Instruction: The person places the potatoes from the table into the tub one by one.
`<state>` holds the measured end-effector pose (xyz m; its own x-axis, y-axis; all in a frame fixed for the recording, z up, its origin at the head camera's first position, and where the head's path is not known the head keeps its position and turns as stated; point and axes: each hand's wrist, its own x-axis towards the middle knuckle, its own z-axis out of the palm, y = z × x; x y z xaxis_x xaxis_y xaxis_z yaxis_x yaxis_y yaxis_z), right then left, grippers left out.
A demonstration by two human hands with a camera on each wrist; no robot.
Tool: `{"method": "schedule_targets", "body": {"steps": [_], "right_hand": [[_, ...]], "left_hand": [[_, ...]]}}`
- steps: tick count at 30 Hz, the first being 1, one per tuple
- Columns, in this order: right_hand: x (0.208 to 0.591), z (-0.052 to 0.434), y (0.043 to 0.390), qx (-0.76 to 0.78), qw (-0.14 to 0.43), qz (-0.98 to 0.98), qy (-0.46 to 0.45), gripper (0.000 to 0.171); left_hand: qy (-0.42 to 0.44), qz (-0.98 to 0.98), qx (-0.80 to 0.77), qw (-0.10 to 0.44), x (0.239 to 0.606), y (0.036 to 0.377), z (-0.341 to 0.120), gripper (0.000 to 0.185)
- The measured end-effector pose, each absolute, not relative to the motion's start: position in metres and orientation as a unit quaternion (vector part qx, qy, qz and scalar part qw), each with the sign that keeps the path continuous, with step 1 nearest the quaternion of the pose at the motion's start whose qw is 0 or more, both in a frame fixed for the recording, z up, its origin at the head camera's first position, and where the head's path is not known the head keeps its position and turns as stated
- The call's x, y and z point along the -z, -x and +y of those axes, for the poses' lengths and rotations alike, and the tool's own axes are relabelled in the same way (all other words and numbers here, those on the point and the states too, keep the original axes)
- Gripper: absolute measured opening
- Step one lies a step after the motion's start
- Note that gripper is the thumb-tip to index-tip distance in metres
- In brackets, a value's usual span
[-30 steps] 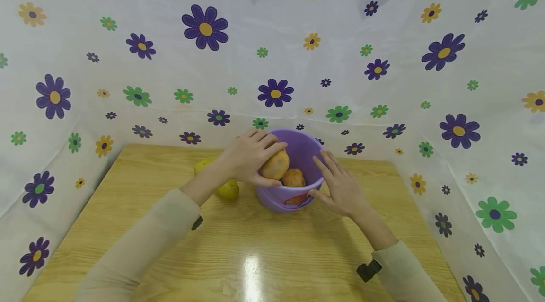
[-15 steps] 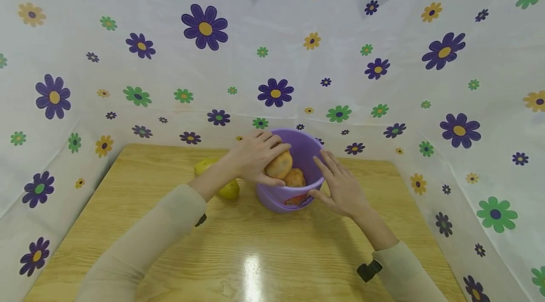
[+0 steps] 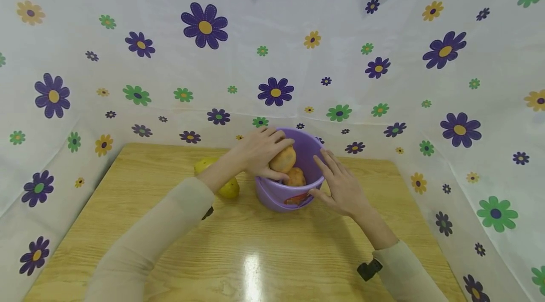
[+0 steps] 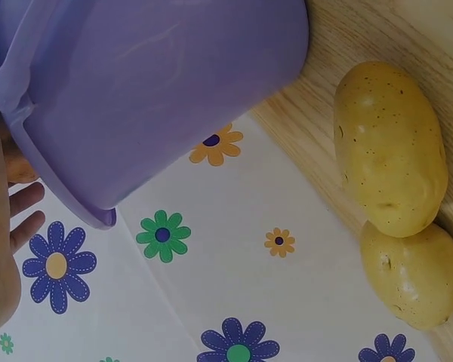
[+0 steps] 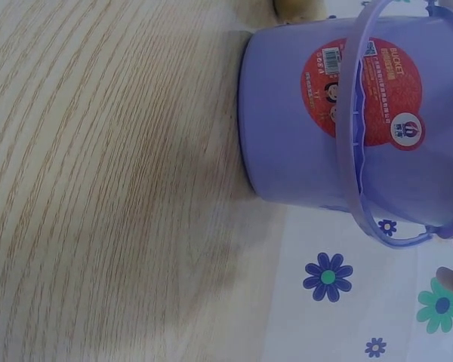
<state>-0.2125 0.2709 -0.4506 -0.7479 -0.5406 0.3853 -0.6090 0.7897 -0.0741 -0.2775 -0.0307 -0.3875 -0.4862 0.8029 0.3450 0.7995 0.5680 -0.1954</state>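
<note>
A purple bucket (image 3: 272, 198) stands upright on the wooden table, with a brown potato (image 3: 295, 177) visible inside. My left hand (image 3: 259, 152) grips another brown potato (image 3: 284, 159) at the left side of the bucket's mouth, fingers over its top and thumb in front. On the bucket's right side, my right hand (image 3: 344, 192) rests against the rim with its fingers spread and fairly straight. Two yellow potatoes (image 4: 392, 151) lie touching on the table, left of the bucket and partly behind my left forearm in the head view. The bucket's bottom is hidden.
The wooden table (image 3: 213, 250) extends in front of the bucket. A white flower-printed sheet (image 3: 238, 70) encloses the back and both sides. The bucket's handle (image 5: 352, 128) hangs down over a red label (image 5: 392, 90).
My left hand has moved a little to the right with the potato, farther over the bucket's mouth. The right hand and the bucket have stayed put.
</note>
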Motion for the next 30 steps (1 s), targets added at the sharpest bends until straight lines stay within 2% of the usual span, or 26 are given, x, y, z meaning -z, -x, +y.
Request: {"method": "schedule_targets", "body": {"steps": [22,30], "right_hand": [[0.4502,0.2713,0.2127,-0.095,0.173,-0.931,-0.308,0.093],[0.4507,0.2712,0.2138,-0.094,0.174,-0.93,-0.309,0.097]], "left_hand": [[0.473,-0.868,-0.045,0.144,0.3878,0.2849,-0.025,0.095],[0.479,-0.864,-0.029,0.153,0.388,0.2842,-0.0308,0.09]]}}
